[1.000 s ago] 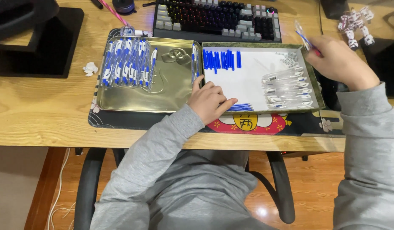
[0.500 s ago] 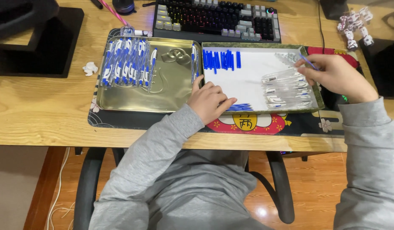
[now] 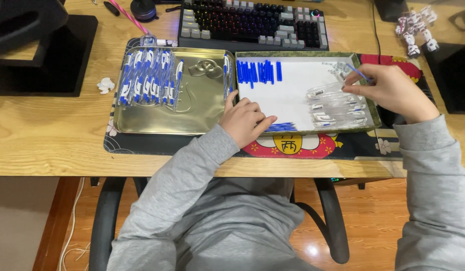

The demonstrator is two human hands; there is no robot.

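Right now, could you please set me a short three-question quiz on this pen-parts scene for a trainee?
1. True or false: the right hand holds a thin blue refill.
2. Which tray holds the assembled pens: A, the metal tray, or B, the white-lined tray?
3. Fill in: the left hand rests beside a small pile of blue ____.

Key: 1 true; 2 A; 3 refills.

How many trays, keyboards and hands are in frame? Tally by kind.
Trays: 2, a gold tray and a white-lined tray
Keyboards: 1, the keyboard
Hands: 2, the left hand on the tray edge and the right hand pinching a thin blue refill
Total: 5
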